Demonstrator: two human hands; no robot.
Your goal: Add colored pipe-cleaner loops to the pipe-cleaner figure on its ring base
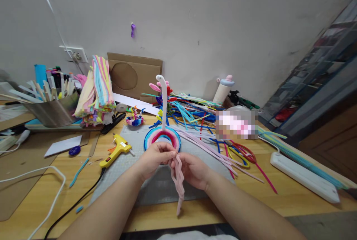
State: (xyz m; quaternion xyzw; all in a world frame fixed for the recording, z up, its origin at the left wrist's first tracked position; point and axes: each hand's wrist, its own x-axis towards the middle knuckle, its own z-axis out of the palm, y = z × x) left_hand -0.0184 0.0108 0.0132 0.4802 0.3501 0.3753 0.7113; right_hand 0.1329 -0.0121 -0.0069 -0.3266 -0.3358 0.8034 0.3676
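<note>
Both my hands meet near the middle of the grey mat (pixel 192 191). My left hand (pixel 156 157) pinches the upper end of a bundle of pale pink pipe cleaners (pixel 178 180), which hangs down in wavy strands towards the table's front edge. My right hand (pixel 194 168) is closed on the same bundle from the right, its fingertips close to those of my left hand. Just behind them lies a ringed disc of blue, pink and red pipe cleaners (pixel 149 136), partly hidden by my left hand. A white curved stem (pixel 164 102) rises upright behind the disc.
A yellow glue gun (pixel 117 151) with a black cord lies left of the mat. Long pink pipe cleaners (pixel 206 147) spread to the right, before a blurred patch. A metal container of sticks (pixel 55 112), a bottle (pixel 223 90) and a white power strip (pixel 304 177) stand or lie around.
</note>
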